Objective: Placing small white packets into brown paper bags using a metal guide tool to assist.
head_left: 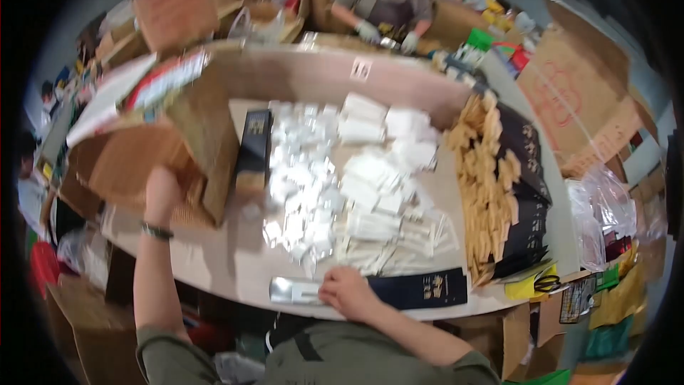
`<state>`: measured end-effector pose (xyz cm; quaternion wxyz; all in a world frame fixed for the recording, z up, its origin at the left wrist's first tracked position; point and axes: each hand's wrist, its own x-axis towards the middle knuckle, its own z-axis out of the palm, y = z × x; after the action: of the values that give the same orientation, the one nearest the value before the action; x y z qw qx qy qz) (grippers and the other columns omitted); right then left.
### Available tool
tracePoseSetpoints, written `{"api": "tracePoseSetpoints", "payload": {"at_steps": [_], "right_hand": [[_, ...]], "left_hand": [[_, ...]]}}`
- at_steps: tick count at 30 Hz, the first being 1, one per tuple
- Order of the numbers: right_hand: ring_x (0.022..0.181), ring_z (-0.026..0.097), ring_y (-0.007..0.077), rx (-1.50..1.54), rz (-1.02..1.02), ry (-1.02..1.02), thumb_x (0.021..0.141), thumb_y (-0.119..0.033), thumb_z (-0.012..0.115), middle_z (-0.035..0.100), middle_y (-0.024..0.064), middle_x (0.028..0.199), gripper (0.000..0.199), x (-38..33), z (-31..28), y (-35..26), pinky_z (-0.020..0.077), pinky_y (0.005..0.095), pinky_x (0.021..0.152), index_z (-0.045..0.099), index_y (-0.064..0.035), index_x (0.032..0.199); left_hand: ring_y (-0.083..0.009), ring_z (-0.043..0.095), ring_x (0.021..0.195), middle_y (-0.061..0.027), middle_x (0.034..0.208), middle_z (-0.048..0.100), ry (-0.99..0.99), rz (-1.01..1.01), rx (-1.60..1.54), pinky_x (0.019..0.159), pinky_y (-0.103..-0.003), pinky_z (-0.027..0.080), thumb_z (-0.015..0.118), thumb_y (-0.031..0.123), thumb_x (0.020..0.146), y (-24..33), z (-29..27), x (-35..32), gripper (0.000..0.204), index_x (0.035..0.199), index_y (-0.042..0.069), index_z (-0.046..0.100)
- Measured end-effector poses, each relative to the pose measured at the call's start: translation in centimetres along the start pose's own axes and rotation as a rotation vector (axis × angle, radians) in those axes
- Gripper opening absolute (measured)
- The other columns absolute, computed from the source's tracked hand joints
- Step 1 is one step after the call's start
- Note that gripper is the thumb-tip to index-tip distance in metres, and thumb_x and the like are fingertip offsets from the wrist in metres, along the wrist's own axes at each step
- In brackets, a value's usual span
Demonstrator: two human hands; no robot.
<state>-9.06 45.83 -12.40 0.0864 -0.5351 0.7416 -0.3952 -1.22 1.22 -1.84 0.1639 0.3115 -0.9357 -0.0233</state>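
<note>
My left hand (164, 189) reaches into the open mouth of a tilted cardboard box (214, 135) at the left; its fingers are lost in the shade inside. At the table's near edge my right hand (348, 292) has its fingers curled down on a flat silvery-white packet (296, 291). That packet lies in line with a long black paper sleeve (420, 289) bearing gold print, partly under the hand. Just beyond are a heap of small shiny clear-white packets (303, 178) and piles of white paper-wrapped pieces (374, 178).
Tan wooden-looking pieces (481, 178) lie on the right beside stacked black sleeves (524, 192). A black packet (254, 142) lies by the box. A low board (306, 75) closes the table's far side. Scissors (547, 283) rest at the right edge. A gloved co-worker (385, 0) works beyond.
</note>
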Motion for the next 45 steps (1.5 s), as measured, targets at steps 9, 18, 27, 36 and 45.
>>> {"api": "tracePoseSetpoints", "payload": {"at_steps": [9,18,27,36,45], "right_hand": [[0.088,0.06,0.0307,-0.235,-0.056,0.063,0.079,-0.02,0.075,0.062,0.0087,0.089,0.022,-1.2,0.2,-1.3,0.0473,0.0413,0.08,0.067,-0.0084,0.096],[0.119,0.057,0.0387,-0.183,0.061,-0.02,0.07,-0.023,0.082,0.06,0.0199,0.126,0.044,-4.5,-6.2,0.8,0.0455,0.0453,0.102,0.064,-0.0024,0.105],[0.124,0.051,0.0389,-0.18,0.017,-0.098,0.073,-0.02,0.08,0.055,0.0179,0.135,0.032,-4.6,-5.8,0.7,0.0427,0.0463,0.104,0.063,-0.0031,0.093],[0.125,0.05,0.0387,-0.261,0.065,-0.089,0.07,-0.025,0.083,0.055,0.0205,0.133,0.041,-4.0,-4.4,-0.4,0.0447,0.0462,0.102,0.063,-0.0034,0.098],[0.113,0.055,0.0383,-0.259,0.031,0.003,0.066,-0.018,0.081,0.057,0.0196,0.123,0.043,-4.5,-4.1,-0.6,0.047,0.0461,0.095,0.064,-0.007,0.104]], "left_hand": [[-0.0458,0.065,0.082,-0.0244,0.089,0.068,-0.026,0.113,0.012,0.07,-0.053,0.052,0.056,0.025,0.091,-1.2,1.9,1.5,0.024,0.095,0.002,0.061],[-0.007,0.05,0.072,0.002,0.083,0.058,0.212,-0.268,-1.051,0.064,-0.023,0.043,0.056,0.014,0.102,1.9,-0.4,-13.5,0.013,0.107,0.004,0.062],[-0.0105,0.06,0.073,-0.0029,0.076,0.066,-0.777,-0.129,-0.956,0.069,-0.025,0.049,0.072,0.003,0.086,8.8,3.9,-19.6,0.007,0.089,-0.001,0.067],[-0.0234,0.069,0.084,-0.01,0.093,0.067,-0.293,0.406,-0.846,0.073,-0.031,0.055,0.073,-0.002,0.08,20.5,6.8,-21.6,0.013,0.092,0.002,0.071],[-0.0358,0.061,0.101,-0.0197,0.107,0.062,-0.557,0.283,-0.972,0.087,-0.041,0.05,0.068,0.012,0.087,24.5,3.1,-23.1,0.041,0.126,0.004,0.058]]}}
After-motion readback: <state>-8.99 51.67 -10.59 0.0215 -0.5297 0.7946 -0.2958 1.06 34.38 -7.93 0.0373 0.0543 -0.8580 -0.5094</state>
